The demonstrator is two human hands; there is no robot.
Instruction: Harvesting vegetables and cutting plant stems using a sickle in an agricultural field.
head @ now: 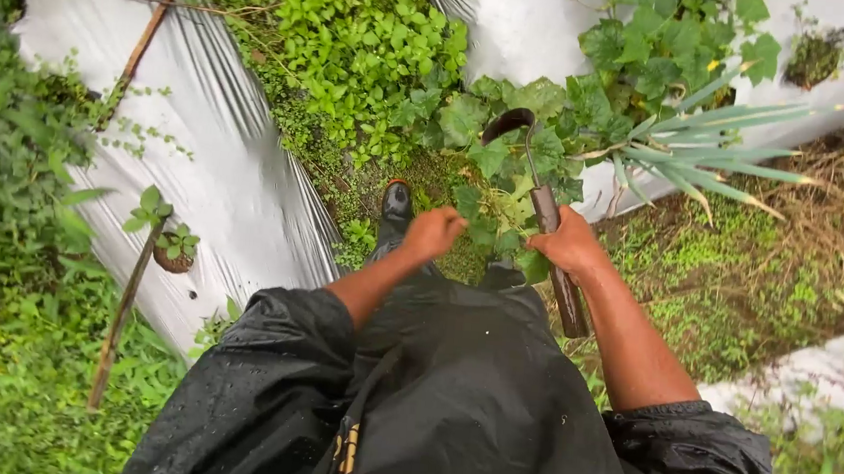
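My right hand [570,244] on sickle [544,212] | my left hand [432,233] left of it, in weeds [493,157] | plastic sheet [236,182] left | boot [396,205] behind left hand

Right hand [570,245] gripping sickle [545,209]

A sickle [543,201] stands near the middle of the frame, its dark curved blade hooking up and left over broad green leaves, its worn wooden handle slanting down to the right. A clump of leafy weeds [489,217] sits just left of it, stems bunched, leaves crumpled and wet.
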